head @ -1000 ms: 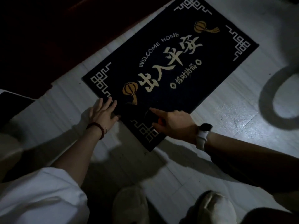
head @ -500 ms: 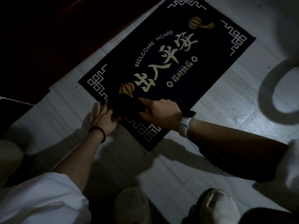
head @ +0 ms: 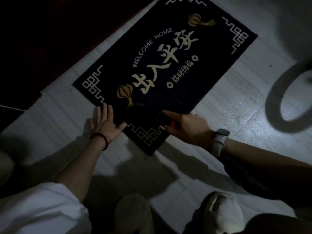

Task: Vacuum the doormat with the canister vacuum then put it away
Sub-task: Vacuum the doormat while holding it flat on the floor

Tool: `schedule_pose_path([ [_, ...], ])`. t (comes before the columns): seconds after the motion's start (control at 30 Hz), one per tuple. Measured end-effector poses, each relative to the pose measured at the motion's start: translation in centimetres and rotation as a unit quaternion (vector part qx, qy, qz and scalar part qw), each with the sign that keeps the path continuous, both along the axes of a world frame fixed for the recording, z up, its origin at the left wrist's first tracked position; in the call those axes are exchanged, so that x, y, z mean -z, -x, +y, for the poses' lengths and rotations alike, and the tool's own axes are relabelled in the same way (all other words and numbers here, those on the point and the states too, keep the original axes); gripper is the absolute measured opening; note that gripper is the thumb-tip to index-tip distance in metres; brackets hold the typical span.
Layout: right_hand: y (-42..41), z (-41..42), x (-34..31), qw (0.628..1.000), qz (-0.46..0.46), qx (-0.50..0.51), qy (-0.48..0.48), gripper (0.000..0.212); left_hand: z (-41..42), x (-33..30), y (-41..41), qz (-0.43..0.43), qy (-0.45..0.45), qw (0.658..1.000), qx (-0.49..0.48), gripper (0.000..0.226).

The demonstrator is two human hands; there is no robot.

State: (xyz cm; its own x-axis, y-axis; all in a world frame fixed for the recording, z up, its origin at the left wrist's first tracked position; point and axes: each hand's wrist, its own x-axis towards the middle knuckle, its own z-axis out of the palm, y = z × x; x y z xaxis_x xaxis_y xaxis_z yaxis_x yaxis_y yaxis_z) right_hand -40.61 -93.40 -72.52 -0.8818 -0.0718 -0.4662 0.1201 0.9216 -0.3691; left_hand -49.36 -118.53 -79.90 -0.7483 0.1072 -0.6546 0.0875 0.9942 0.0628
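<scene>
Doormat (head: 168,65) cleaning under way in dim light: we crouch over the dark mat, which lies flat and askew on the pale floor (head: 228,107), its near corner pointing back between our two arms. Our left hand (head: 105,123) lies flat with fingers straight, pressing the mat's edge just ahead of the wrist, which we judge is to keep the light mat from sliding or lifting under suction. Our right hand (head: 187,126) curls around a dark vacuum nozzle (head: 150,114) with an orange patch at the palm, forefinger stretched along it to steer; the nozzle sits on the pile between the two hands, near the corner fretwork. A loop of vacuum hose (head: 276,98) curves across the floor well off beyond the right hand, slack enough to let the nozzle travel. Only this near corner appears to be in work; the canister itself is out of view. Slippered feet (head: 222,215) show behind the wrists.
</scene>
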Motion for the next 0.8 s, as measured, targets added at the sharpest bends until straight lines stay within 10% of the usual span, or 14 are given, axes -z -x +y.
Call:
schedule_pose_path([
  [0.23, -6.8, 2.9, -0.9, 0.996, -0.059, -0.060, 0.034, 0.058, 0.0, -0.1, 0.6, -0.004, 0.023, 1.000, 0.015, 0.084],
  [0.5, -4.6, 9.1, -0.6, 0.989, 0.019, 0.139, -0.057, 0.058, 1.2, -0.1, 0.0, 0.027, 0.025, 0.999, -0.012, 0.069],
  [0.8, -6.0, -0.1, -0.4, 0.998, 0.003, -0.047, 0.050, 0.058, 0.6, 0.5, -0.3, 0.033, -0.040, 0.999, -0.014, 0.062],
])
